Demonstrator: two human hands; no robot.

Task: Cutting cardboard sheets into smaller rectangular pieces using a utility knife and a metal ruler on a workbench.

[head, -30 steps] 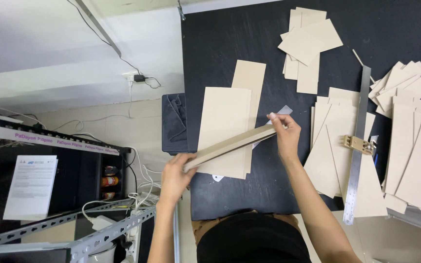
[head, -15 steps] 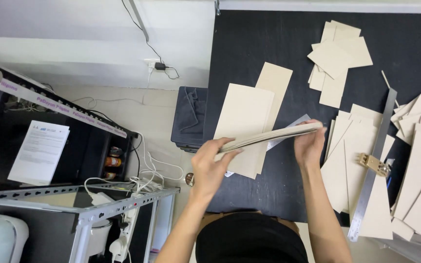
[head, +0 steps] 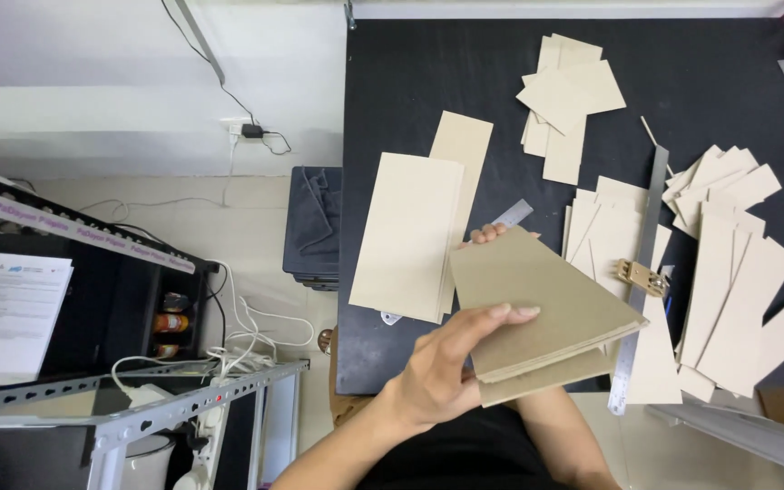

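Observation:
My left hand (head: 442,367) grips a stack of tan cardboard pieces (head: 537,304), held flat above the near edge of the black table (head: 410,91). My right hand (head: 490,234) is under the stack; only its fingertips show at the stack's far left corner. Two long rectangular boards (head: 410,231) lie on the table just left of the stack. A small steel ruler (head: 512,215) peeks out beyond my right fingertips.
Cut cardboard pieces lie in piles at the back (head: 566,100) and right (head: 737,245). A long metal ruler (head: 639,272) with a small wooden clip (head: 641,277) lies between them. Left of the table are a dark chair (head: 312,227), cables and a metal shelf (head: 138,399).
The stack was held edge-on between both hands; now it is turned flat, face up, and lowered toward me. The camera view has shifted.

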